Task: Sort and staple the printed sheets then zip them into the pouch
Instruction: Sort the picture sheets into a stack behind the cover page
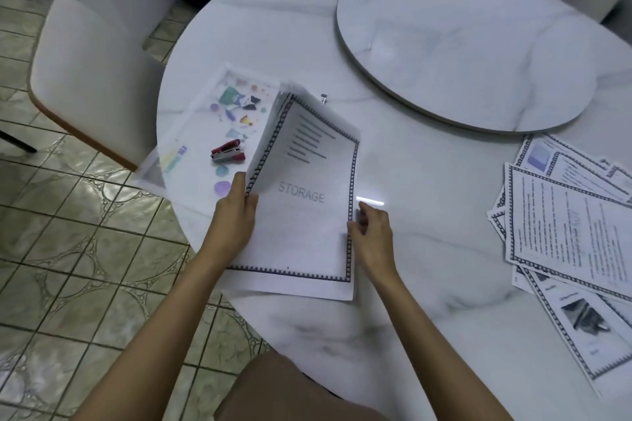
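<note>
A set of printed sheets (307, 215) with a dark patterned border and the word STORAGE lies in front of me, its far end lifted and curling off the table. My left hand (236, 212) pinches the left edge of the set. My right hand (372, 232) grips its right edge with curled fingers. A clear pouch (205, 120) with colourful prints lies flat to the left, partly over the table's edge. On the pouch rests a small red stapler (228, 152).
More bordered printed sheets (567, 236) lie fanned out at the table's right side. A round turntable (461, 44) takes up the far middle of the white marble table (427, 284). A white chair (89, 79) stands to the left over tiled floor.
</note>
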`<state>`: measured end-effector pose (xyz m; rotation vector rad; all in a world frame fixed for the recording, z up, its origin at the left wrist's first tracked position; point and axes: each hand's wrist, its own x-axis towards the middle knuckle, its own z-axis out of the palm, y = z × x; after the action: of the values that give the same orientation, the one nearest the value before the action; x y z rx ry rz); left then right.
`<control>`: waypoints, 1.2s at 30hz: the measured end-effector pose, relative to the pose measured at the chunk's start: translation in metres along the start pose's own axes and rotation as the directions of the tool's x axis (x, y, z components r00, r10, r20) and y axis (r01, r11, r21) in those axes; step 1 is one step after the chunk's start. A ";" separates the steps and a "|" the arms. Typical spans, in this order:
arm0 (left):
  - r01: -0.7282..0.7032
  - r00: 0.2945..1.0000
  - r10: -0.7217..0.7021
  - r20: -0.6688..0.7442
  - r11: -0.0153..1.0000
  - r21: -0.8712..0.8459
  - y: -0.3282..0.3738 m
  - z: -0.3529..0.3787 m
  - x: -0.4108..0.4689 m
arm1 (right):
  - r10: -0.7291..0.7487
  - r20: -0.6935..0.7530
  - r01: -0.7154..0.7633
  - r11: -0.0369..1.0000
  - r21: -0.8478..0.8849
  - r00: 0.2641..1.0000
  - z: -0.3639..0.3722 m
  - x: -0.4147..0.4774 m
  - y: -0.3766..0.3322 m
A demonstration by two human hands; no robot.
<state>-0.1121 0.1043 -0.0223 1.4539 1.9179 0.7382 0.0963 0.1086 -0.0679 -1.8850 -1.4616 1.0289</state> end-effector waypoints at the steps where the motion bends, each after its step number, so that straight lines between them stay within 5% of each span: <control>1: -0.037 0.999 0.037 -0.007 0.999 -0.024 0.005 -0.001 -0.002 | 0.011 -0.005 -0.011 1.000 0.021 1.000 -0.005 0.002 0.000; 9: -0.205 0.978 0.191 -0.078 0.947 -0.249 0.041 0.003 -0.018 | -0.071 -0.034 0.078 0.957 0.281 0.997 -0.059 0.011 -0.001; 19: -0.349 0.916 0.254 -0.312 0.887 -0.302 0.094 0.041 -0.034 | -0.268 -0.406 0.421 0.836 0.353 0.874 -0.116 -0.016 -0.032; 28: -0.156 0.983 0.103 -0.155 0.908 -0.389 0.069 0.090 -0.058 | -0.060 -0.277 0.161 0.920 0.356 0.959 -0.099 -0.033 0.012; 36: -0.183 0.981 0.166 -0.102 0.962 -0.203 0.070 0.071 -0.030 | -0.046 -0.273 0.129 0.947 0.294 0.961 -0.105 -0.021 0.018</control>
<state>-0.0087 0.0969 -0.0124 1.4906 1.7253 1.0663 0.1907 0.0877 -0.0178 -1.6428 -1.1468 0.8693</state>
